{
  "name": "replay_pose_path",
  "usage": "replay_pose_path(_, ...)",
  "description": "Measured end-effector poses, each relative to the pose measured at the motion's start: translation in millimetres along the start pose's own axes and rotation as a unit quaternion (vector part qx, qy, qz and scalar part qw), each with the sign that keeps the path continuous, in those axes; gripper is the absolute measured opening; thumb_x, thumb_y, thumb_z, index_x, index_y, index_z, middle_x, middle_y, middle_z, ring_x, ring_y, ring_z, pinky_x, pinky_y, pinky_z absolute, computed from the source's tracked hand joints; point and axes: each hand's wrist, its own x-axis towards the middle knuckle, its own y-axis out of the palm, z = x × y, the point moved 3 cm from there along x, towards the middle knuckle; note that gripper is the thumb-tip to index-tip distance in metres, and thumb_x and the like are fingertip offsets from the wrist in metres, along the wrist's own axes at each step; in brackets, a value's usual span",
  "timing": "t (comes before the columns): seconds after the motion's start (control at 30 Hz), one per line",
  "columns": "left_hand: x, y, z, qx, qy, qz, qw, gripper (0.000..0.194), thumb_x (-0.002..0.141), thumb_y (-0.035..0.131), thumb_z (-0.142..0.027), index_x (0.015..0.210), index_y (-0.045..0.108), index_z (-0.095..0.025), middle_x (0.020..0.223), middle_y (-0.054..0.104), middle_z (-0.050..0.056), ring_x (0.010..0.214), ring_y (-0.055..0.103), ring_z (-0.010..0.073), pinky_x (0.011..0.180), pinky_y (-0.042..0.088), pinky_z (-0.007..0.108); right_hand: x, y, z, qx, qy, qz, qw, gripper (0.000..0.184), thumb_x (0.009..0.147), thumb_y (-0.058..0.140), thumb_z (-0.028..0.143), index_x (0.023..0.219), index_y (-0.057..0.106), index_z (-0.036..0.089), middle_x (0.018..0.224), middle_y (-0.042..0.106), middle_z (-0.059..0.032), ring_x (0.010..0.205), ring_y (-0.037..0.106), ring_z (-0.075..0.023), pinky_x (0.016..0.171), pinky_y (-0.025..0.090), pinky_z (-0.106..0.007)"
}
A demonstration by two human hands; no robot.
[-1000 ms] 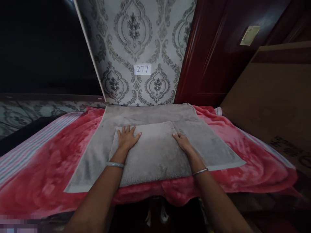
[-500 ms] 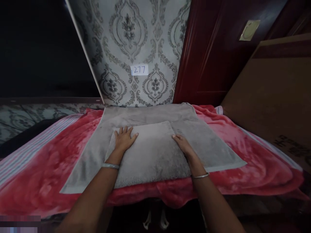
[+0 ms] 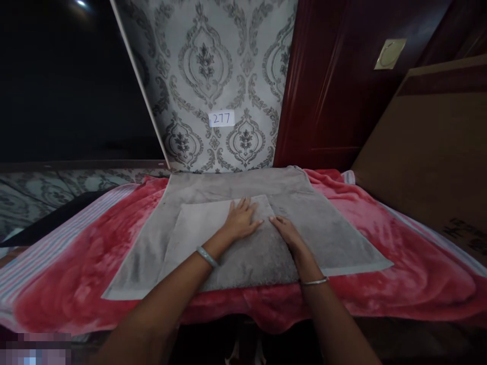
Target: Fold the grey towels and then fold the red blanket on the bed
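A large grey towel (image 3: 335,233) lies spread over a red blanket (image 3: 72,274). On its middle rests a smaller, lighter grey rectangle of towel (image 3: 198,223); whether this is a fold of the same towel or a separate piece I cannot tell. My left hand (image 3: 241,219) presses flat on the rectangle's right part with fingers spread. At the rectangle's right edge, my right hand (image 3: 287,232) has its thumb and fingers close together on the towel; the fingertips are partly hidden. The two thumbs are a short distance apart.
Patterned wallpaper with a paper label "277" (image 3: 221,118) rises behind the bed-like surface. A dark screen (image 3: 76,86) stands at the left, a dark red door panel (image 3: 323,91) and a large cardboard box (image 3: 426,147) at the right. Striped cloth (image 3: 72,230) shows under the blanket.
My left hand has slid right across the light grey towel, from its left edge to near my right hand. My right hand has stayed at the right edge. The view has tilted slightly.
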Motion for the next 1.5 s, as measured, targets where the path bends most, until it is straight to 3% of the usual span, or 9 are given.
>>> replay_pose_path(0.2, 3.0, 33.3, -7.4, -0.003, -0.008, 0.0, 1.0, 0.076, 0.096, 0.032, -0.068, 0.159, 0.032, -0.025, 0.167, 0.023, 0.014, 0.155, 0.015, 0.0371, 0.121, 0.01, 0.066, 2.6, 1.5, -3.3, -0.034, -0.026, -0.019, 0.999, 0.05, 0.07, 0.06, 0.065, 0.086, 0.071, 0.019, 0.088, 0.074, -0.0065, 0.087, 0.065, -0.0264, 0.076, 0.051, -0.035)
replay_pose_path(0.47, 2.5, 27.3, -2.6, -0.003, -0.003, 0.023, 1.0, 0.077, 0.096, 0.028, -0.07, 0.16, 0.029, -0.027, 0.168, 0.022, 0.011, 0.156, 0.016, 0.0334, 0.123, 0.013, 0.062, 4.7, -1.5, -5.3, -0.05, -0.025, -0.005, 0.998, 0.051, 0.071, 0.059, 0.064, 0.088, 0.072, 0.017, 0.086, 0.074, -0.0071, 0.089, 0.065, -0.0279, 0.08, 0.051, -0.038)
replay_pose_path(0.63, -10.2, 10.5, 50.0, 0.021, -0.082, 0.04, 0.996, 0.07, 0.098, 0.031, -0.063, 0.158, 0.033, -0.026, 0.167, 0.026, 0.012, 0.155, 0.02, 0.0313, 0.123, 0.016, 0.057, 4.9, -4.4, -6.7, -0.061, -0.033, -0.002, 0.998, 0.043, 0.073, 0.06, 0.058, 0.086, 0.072, 0.018, 0.089, 0.074, -0.0067, 0.091, 0.066, -0.0278, 0.084, 0.051, -0.039)
replay_pose_path(0.8, -56.9, -5.8, 125.4, 0.057, -0.204, 0.015, 0.977, 0.062, 0.102, 0.031, -0.053, 0.156, 0.038, -0.023, 0.164, 0.033, 0.012, 0.152, 0.027, 0.0319, 0.121, 0.022, 0.057, 3.7, -5.3, -6.9, -0.082, -0.033, -0.014, 0.996, 0.038, 0.076, 0.056, 0.056, 0.081, 0.07, 0.02, 0.086, 0.073, -0.0051, 0.088, 0.064, -0.0265, 0.081, 0.05, -0.037)
replay_pose_path(0.93, -87.9, -16.7, 147.4, 0.07, -0.241, 0.015, 0.968, 0.061, 0.104, 0.027, -0.049, 0.156, 0.034, -0.018, 0.165, 0.031, 0.011, 0.152, 0.025, 0.0324, 0.12, 0.023, 0.059, 1.4, -5.8, -3.7, -0.081, -0.014, -0.02, 0.996, 0.033, 0.076, 0.057, 0.051, 0.08, 0.07, 0.021, 0.087, 0.073, -0.0051, 0.09, 0.064, -0.0265, 0.081, 0.05, -0.036)
replay_pose_path(1.07, -85.7, -22.2, 115.5, 0.067, -0.231, 0.035, 0.97, 0.065, 0.104, 0.026, -0.051, 0.155, 0.036, -0.013, 0.165, 0.03, 0.015, 0.153, 0.021, 0.0344, 0.121, 0.016, 0.061, 0.9, -7.2, -3.7, -0.047, 0.002, -0.01, 0.999, 0.036, 0.077, 0.058, 0.05, 0.088, 0.072, 0.018, 0.092, 0.073, -0.0058, 0.093, 0.064, -0.0262, 0.083, 0.05, -0.035)
replay_pose_path(1.23, -75.2, -1.8, 17.6, 0.008, -0.057, 0.042, 0.997, 0.067, 0.099, 0.035, -0.059, 0.16, 0.028, -0.031, 0.17, 0.019, 0.007, 0.156, 0.01, 0.0343, 0.122, 0.009, 0.063, -2.3, -9.7, -4.9, -0.044, 0.004, -0.012, 0.999, 0.042, 0.078, 0.06, 0.056, 0.089, 0.07, 0.017, 0.086, 0.072, -0.0052, 0.086, 0.064, -0.0244, 0.078, 0.05, -0.034)
replay_pose_path(1.3, -77.8, 11.0, -9.0, -0.008, -0.026, 0.049, 0.998, 0.071, 0.097, 0.038, -0.064, 0.16, 0.027, -0.034, 0.17, 0.018, 0.006, 0.156, 0.007, 0.0371, 0.121, 0.008, 0.067, -4.0, -9.7, -4.3, -0.037, 0.002, -0.008, 0.999, 0.043, 0.078, 0.062, 0.056, 0.089, 0.07, 0.016, 0.083, 0.073, -0.0052, 0.083, 0.064, -0.0237, 0.076, 0.051, -0.034)
replay_pose_path(1.5, -83.9, 23.8, -17.5, -0.015, -0.022, 0.042, 0.999, 0.072, 0.096, 0.04, -0.065, 0.159, 0.029, -0.033, 0.17, 0.018, 0.007, 0.156, 0.007, 0.0379, 0.121, 0.007, 0.069, -3.7, -6.3, 0.2, -0.014, 0.006, -0.005, 1.0, 0.045, 0.077, 0.064, 0.058, 0.093, 0.073, 0.017, 0.086, 0.075, -0.0058, 0.084, 0.066, -0.0238, 0.074, 0.052, -0.032)
